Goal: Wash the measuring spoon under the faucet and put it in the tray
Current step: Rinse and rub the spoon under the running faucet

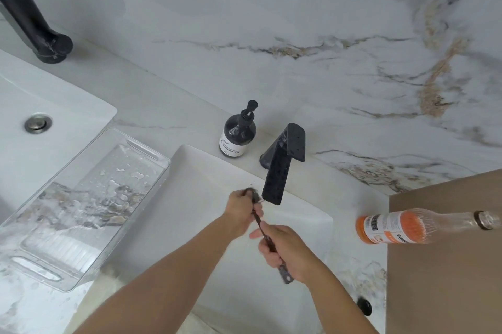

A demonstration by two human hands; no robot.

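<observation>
A dark, long-handled measuring spoon is held over the white sink, its bowl end just below the spout of the black faucet. My left hand is closed around the bowl end, fingers rubbing it. My right hand grips the handle, whose tip sticks out below the fist. A clear plastic tray, wet with droplets and holding nothing, rests on the counter to the left of the sink. No water stream is clearly visible.
A dark soap pump bottle stands behind the sink beside the faucet. An orange-filled bottle lies on a brown surface at the right. A second sink with a drain and another black faucet are at far left.
</observation>
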